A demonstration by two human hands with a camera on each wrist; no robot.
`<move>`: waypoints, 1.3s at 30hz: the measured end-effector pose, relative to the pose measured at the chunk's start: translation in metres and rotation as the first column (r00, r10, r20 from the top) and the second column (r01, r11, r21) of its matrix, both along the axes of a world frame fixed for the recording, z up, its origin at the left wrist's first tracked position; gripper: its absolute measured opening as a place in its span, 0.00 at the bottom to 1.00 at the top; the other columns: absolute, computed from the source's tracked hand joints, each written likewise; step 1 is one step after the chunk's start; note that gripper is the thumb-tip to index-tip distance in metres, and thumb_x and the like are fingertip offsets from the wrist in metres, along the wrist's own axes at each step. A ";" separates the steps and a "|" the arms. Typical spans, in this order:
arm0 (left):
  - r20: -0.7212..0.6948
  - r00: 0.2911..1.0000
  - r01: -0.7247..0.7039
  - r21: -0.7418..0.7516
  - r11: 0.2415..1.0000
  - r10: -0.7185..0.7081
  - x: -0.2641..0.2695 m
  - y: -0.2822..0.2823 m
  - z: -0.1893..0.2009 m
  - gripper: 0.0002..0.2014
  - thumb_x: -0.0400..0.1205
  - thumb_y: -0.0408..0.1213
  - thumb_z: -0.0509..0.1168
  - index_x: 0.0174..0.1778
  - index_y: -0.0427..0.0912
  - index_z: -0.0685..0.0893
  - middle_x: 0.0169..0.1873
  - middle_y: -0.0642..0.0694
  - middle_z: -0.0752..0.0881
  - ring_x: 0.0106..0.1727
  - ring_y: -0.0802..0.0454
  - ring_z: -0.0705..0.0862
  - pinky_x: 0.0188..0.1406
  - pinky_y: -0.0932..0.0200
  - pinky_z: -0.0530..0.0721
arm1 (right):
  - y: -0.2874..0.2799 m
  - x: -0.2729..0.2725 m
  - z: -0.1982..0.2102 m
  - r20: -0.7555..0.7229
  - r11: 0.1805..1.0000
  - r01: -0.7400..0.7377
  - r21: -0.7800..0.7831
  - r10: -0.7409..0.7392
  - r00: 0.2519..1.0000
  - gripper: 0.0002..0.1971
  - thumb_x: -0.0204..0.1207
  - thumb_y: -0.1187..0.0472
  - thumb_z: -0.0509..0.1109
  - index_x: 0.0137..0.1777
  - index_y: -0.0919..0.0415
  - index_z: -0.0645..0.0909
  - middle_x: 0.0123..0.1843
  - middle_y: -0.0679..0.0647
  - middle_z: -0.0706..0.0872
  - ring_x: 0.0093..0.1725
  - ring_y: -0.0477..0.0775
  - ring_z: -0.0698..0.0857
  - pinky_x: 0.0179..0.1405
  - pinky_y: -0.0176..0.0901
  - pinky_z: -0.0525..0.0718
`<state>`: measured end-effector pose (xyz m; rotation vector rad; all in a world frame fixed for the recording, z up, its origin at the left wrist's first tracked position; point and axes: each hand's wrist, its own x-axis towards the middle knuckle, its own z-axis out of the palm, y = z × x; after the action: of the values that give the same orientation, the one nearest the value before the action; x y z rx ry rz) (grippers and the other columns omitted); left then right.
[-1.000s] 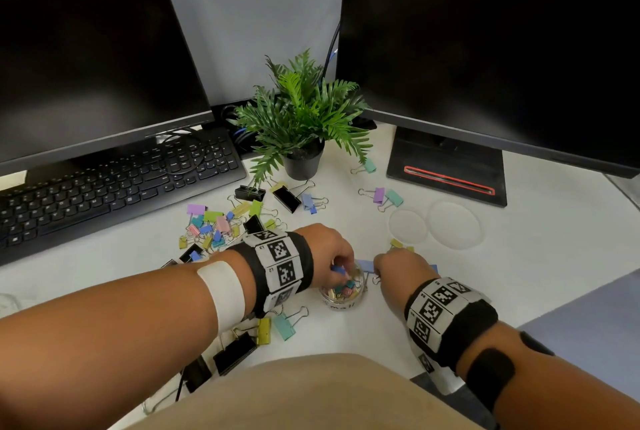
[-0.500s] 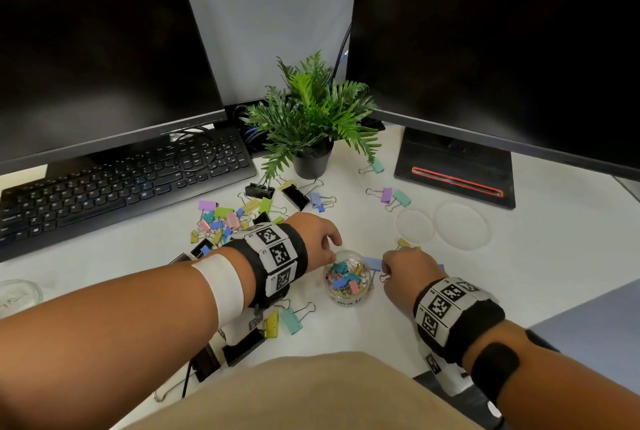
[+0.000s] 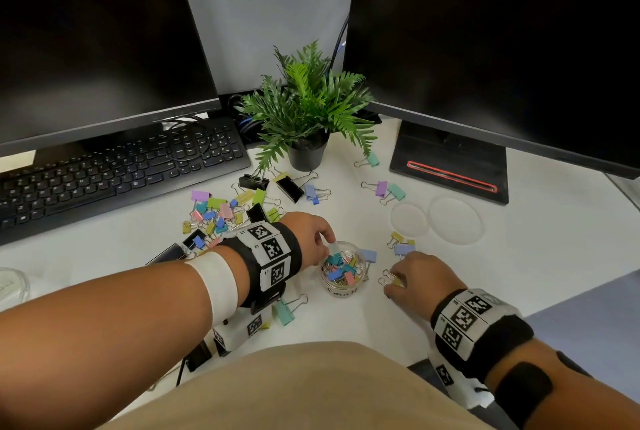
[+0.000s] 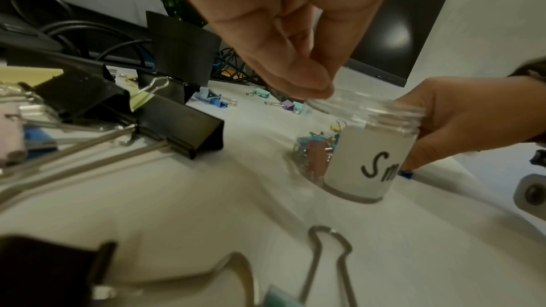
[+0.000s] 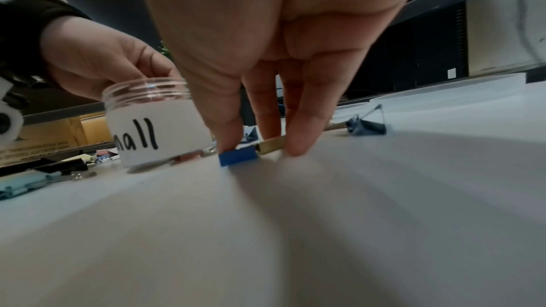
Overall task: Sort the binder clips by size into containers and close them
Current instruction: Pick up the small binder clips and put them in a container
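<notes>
A clear jar (image 3: 342, 277) labelled "Small" (image 4: 375, 160) (image 5: 153, 130) stands open, partly filled with small coloured clips. My left hand (image 3: 323, 249) (image 4: 316, 88) pinches its left rim with thumb and fingertips. Just right of the jar, my right hand (image 3: 393, 286) (image 5: 260, 148) points down at the table and pinches a small blue clip (image 5: 238, 156) and a yellow clip (image 5: 271, 146) between thumb and fingers. A pile of mixed coloured clips (image 3: 221, 215) lies behind my left wrist.
Two clear lids (image 3: 408, 220) (image 3: 455, 220) lie right of the jar. Large black clips (image 3: 289, 187) (image 4: 177, 130), a potted plant (image 3: 308, 149), a keyboard (image 3: 114, 170), a monitor base (image 3: 450, 166) and another clear container (image 3: 12, 286) at the left edge surround the work spot.
My left hand was over the jar's mouth with a blue clip, drew back left, and now is at the rim. My right hand slid nearer to me onto clips right of the jar.
</notes>
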<state>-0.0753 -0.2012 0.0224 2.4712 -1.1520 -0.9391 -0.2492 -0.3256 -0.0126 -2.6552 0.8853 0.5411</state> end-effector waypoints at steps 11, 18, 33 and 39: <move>-0.059 0.997 -0.047 -0.026 0.999 0.046 0.000 0.002 -0.006 0.09 0.78 0.37 0.69 0.54 0.48 0.85 0.36 0.52 0.83 0.41 0.53 0.85 0.57 0.55 0.85 | 0.004 0.009 -0.007 0.050 0.999 -0.039 0.027 0.038 0.998 0.13 0.78 0.52 0.62 0.52 0.61 0.82 0.57 0.55 0.77 0.53 0.53 0.78 0.46 0.37 0.70; -0.076 0.996 -0.052 -0.033 0.998 0.050 0.001 0.001 -0.008 0.09 0.78 0.36 0.69 0.54 0.48 0.85 0.35 0.52 0.83 0.39 0.53 0.85 0.55 0.55 0.86 | 0.006 0.008 -0.005 0.025 0.995 -0.095 0.041 0.094 0.995 0.12 0.77 0.56 0.65 0.58 0.58 0.81 0.59 0.53 0.78 0.59 0.53 0.79 0.46 0.37 0.72; -0.122 0.992 -0.051 -0.073 0.996 0.042 0.005 0.001 -0.010 0.09 0.78 0.34 0.69 0.53 0.46 0.86 0.32 0.51 0.83 0.34 0.54 0.83 0.55 0.54 0.86 | 0.002 0.011 -0.005 0.087 0.999 -0.027 0.027 0.025 0.996 0.13 0.77 0.61 0.64 0.59 0.58 0.83 0.60 0.52 0.80 0.59 0.51 0.80 0.52 0.36 0.76; -0.122 0.991 -0.063 -0.078 0.995 0.054 0.005 0.001 -0.011 0.09 0.78 0.34 0.69 0.53 0.46 0.86 0.33 0.51 0.84 0.30 0.58 0.81 0.53 0.57 0.86 | 0.002 0.014 -0.005 0.009 0.996 -0.085 0.030 0.085 0.996 0.16 0.80 0.62 0.62 0.65 0.56 0.82 0.65 0.53 0.80 0.64 0.53 0.79 0.62 0.40 0.78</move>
<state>-0.0701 -0.2005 0.0116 2.3370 -1.0519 -0.9882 -0.2355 -0.3240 -0.0176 -2.6758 0.7583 0.5597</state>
